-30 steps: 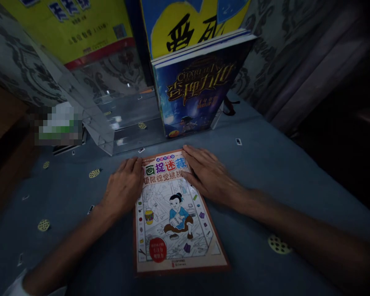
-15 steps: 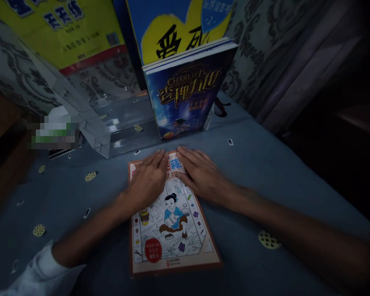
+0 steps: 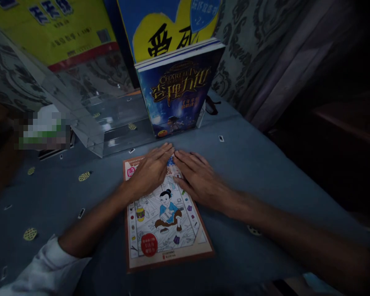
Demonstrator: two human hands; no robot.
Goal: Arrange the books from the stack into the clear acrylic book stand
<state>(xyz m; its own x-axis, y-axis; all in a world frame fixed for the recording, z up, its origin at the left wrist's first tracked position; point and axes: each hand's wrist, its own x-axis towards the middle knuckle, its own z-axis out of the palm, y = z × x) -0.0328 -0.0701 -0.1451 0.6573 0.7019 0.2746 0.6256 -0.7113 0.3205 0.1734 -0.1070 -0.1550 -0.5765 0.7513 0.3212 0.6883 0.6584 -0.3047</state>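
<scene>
A thin book (image 3: 169,224) with an orange-brown border and a drawing of a seated figure in blue lies flat on the table. Across its upper part rests my left hand (image 3: 152,168), palm down with fingers stretched out together. My right hand (image 3: 200,176) lies flat over the book's upper right edge, its thumb apart and its fingertips close to those of my left hand. Between them the cover's title is mostly hidden. Just beyond my fingertips, a dark blue book (image 3: 179,98) stands upright at the front of a clear acrylic rack (image 3: 95,144).
A large blue and yellow book (image 3: 172,24) stands behind the dark blue one. Further left is a yellow-green book (image 3: 58,37) in the rack. A blurred-out item (image 3: 46,129) sits at the left on the patterned grey-blue tablecloth (image 3: 249,164). Patterned curtains (image 3: 243,53) hang behind.
The whole view has shifted, so the rack and books appear slightly further left. My left hand has slid a little toward the right across the cover, and both hands remain on the book.
</scene>
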